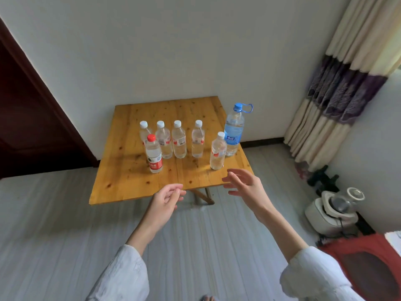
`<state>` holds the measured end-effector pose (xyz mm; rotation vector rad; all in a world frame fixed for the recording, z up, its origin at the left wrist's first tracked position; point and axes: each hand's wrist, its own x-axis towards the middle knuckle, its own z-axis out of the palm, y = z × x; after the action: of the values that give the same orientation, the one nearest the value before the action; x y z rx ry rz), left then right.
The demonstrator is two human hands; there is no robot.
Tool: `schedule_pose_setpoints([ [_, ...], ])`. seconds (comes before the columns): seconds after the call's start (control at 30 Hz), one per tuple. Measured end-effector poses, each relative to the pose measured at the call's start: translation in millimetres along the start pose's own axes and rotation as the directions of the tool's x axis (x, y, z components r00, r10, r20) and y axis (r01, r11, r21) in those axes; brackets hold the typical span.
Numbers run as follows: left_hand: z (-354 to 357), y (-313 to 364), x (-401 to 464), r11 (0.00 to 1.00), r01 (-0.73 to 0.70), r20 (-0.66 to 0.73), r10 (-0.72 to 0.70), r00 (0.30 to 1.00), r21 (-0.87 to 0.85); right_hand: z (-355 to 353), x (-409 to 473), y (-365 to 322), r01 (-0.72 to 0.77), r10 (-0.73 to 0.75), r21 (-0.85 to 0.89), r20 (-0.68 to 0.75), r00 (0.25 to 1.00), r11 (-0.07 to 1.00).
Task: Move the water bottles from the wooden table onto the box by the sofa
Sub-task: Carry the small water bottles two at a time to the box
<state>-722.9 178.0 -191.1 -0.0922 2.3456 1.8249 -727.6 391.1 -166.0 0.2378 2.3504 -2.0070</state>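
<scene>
While both hands hover off the near edge, the wooden table [130, 183] carries seven upright clear plastic bottles. Tabletop is knotty yellow pine planks, glossy, squarish, with folding legs showing under the near edge. Back row, four white-capped bottles [179, 140] side by side, ribbed clear bodies, pale labels. At 9 o'clock of the group, the red-capped bottle [153, 154] with a red and white label stands just in front of the leftmost one. At 3 o'clock, a taller blue-capped bottle [234, 131] with blue label and a loop handle on the cap; just in front of it a white-capped front bottle [218, 152] near the table's right edge.

Left hand [166, 200] is empty, fingers loosely curled, thumb near fingertips, at 6 o'clock of the table edge. Right hand [244, 184] is empty, fingers spread and slightly bent, palm facing left, near the front bottle, not touching. White crinkled sleeves [123, 276] on both forearms. Floor is grey striped.
</scene>
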Motion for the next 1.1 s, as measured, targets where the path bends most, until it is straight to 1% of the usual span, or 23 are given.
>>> schedule_pose_setpoints([
  [0.13, 7, -7, 60, 1.000, 0.027, -0.001, -0.027, 1.000, 0.011, -4, 54, 14, -0.059, 0.059, -0.029, -0.002, 0.998, 0.998],
  [0.37, 15, -9, 195, 0.998, 0.028, 0.050, -0.031, 0.998, 0.056, -6, 162, 33, -0.129, 0.120, -0.089, -0.098, 0.988, 0.988],
  [0.5, 22, -7, 276, 0.996, -0.008, 0.084, 0.000, 0.996, 0.092, 0, 222, 45, -0.175, 0.139, -0.157, -0.215, 0.967, 0.972],
  [0.63, 31, -7, 333, 0.985, -0.068, 0.126, 0.047, 0.991, 0.161, 8, 270, 60, -0.229, 0.130, -0.302, -0.314, 0.941, 0.926],
  [0.73, 40, -8, 367, 0.969, -0.093, 0.151, 0.059, 0.987, 0.230, 13, 293, 69, -0.276, 0.129, -0.441, -0.334, 0.934, 0.854],
  [0.83, 50, -10, 396, 0.952, -0.081, 0.142, 0.039, 0.989, 0.297, 17, 304, 77, -0.249, 0.101, -0.523, -0.295, 0.950, 0.815],
  [0.9, 56, -14, 410, 0.951, -0.078, 0.145, 0.036, 0.989, 0.298, 20, 309, 81, -0.231, 0.082, -0.531, -0.289, 0.954, 0.815],
  [1.0, 59, -18, 423, 0.955, -0.077, 0.123, 0.043, 0.992, 0.287, 23, 314, 88, -0.222, 0.069, -0.496, -0.308, 0.949, 0.839],
  [1.1, 58, -19, 425, 0.960, -0.114, 0.130, 0.083, 0.988, 0.255, 28, 315, 93, -0.202, 0.047, -0.474, -0.319, 0.947, 0.857],
])
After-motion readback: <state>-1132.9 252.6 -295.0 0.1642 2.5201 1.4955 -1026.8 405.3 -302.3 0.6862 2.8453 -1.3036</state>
